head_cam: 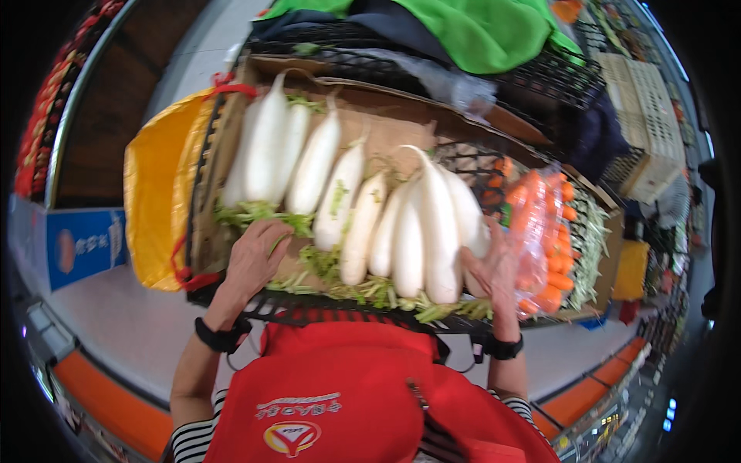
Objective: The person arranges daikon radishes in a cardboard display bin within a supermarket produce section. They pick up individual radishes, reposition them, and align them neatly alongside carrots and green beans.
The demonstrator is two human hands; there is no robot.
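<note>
Several white daikon radishes [443, 231] lie side by side in a cardboard-lined black plastic crate, their trimmed leafy ends towards me. My left hand [257, 254] is at the cut green tops [255, 213] of the left radishes, fingers curled. A bit of green shows between its thumb and fingers; whether it is gripped is unclear. Beside the rightmost radish [468, 202], my right hand [495, 266] has thumb and fingers spread, apparently touching that radish. Just right of this hand are carrots in a clear plastic bag [529, 231].
A yellow bag [162, 202] hangs at the crate's left end, with red ties. Loose carrots [557, 263] and pale green shreds [587, 249] fill the right end. Behind stand black crates [538, 78] with a green cloth [480, 35] over them. A red apron [330, 393] covers my front.
</note>
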